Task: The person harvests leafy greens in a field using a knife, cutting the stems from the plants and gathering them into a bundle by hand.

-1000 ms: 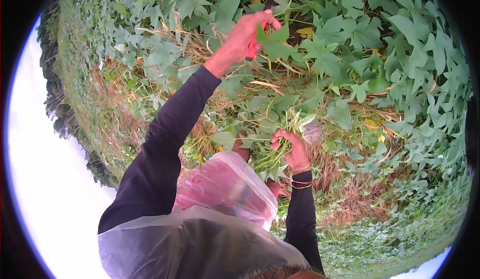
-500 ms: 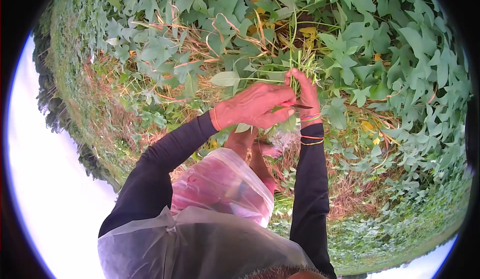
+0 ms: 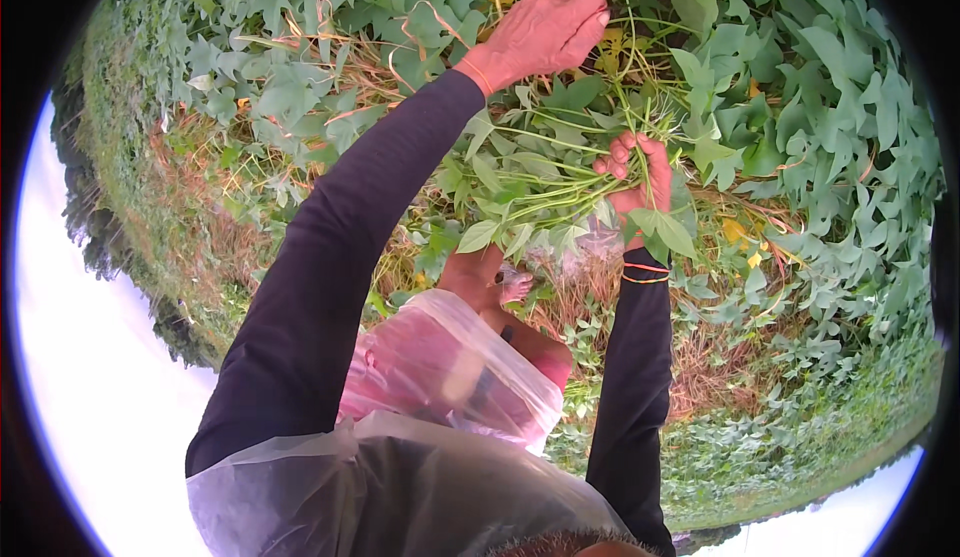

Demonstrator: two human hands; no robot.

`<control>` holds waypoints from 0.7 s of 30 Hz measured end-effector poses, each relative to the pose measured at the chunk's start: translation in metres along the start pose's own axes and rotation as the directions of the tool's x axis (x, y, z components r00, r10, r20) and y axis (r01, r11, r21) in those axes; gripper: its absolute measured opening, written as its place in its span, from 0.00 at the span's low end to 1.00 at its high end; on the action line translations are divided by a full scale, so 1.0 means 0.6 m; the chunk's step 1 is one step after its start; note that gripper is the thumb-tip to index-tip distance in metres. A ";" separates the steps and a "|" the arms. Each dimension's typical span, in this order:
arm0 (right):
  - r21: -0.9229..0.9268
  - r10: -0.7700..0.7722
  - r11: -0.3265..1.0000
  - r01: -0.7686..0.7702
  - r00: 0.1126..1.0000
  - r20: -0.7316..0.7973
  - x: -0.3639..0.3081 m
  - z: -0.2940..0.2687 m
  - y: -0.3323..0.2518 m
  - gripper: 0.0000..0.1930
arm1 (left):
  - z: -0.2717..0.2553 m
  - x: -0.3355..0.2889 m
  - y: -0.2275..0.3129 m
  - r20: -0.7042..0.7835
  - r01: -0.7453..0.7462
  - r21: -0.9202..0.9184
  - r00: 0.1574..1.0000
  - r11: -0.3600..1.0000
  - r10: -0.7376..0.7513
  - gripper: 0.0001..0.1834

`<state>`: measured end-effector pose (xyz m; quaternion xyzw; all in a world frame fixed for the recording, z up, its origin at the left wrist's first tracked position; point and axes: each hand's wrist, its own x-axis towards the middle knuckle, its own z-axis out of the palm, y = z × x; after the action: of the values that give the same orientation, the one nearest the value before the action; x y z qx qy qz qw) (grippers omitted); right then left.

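My right hand (image 3: 640,172) is closed around a bunch of green leafy stems (image 3: 560,185). The cut-looking ends stick out above its fingers, and leaves hang toward the left and over the wrist. Farther out and to the left, my left hand (image 3: 545,37) is closed, its thumb and fingers pressed together among the vines. What it grips is hidden by the fingers. No blade shows in this hand now. Thin green stems run between the two hands, close to some yellow leaves (image 3: 610,52).
Dense broad-leaved vines (image 3: 800,87) cover the ground ahead and to the right. Dry brown grass (image 3: 715,367) lies among them. Below my hands are a bare foot (image 3: 515,285) and a clear plastic sheet (image 3: 450,367) over my clothes.
My left hand has moved up and away from the right hand, into the vines. The small dark blade it held is out of sight. My right hand keeps the bunch, shifted slightly right.
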<state>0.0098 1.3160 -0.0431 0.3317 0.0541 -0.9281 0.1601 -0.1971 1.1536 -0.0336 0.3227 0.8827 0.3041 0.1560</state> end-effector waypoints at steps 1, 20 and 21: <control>0.009 0.017 1.000 -0.017 0.999 0.051 0.014 0.011 0.014 0.11 | 0.010 -0.018 -0.061 0.231 0.167 0.265 0.945 0.950 -0.231 0.16; -0.292 0.200 0.939 -0.182 0.979 0.032 -0.301 -0.057 0.221 0.17 | 0.030 -0.364 0.198 0.879 0.915 -0.404 0.382 -0.018 -0.284 0.17; -0.322 0.196 0.931 -0.171 0.980 0.044 -0.313 -0.053 0.226 0.17 | 0.030 -0.373 0.208 0.887 0.905 -0.414 0.375 -0.103 -0.269 0.17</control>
<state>0.2108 1.2441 0.0521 0.2700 0.1650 -0.9002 0.2991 0.0372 1.0886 0.0498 -0.2324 0.4766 0.5165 0.6723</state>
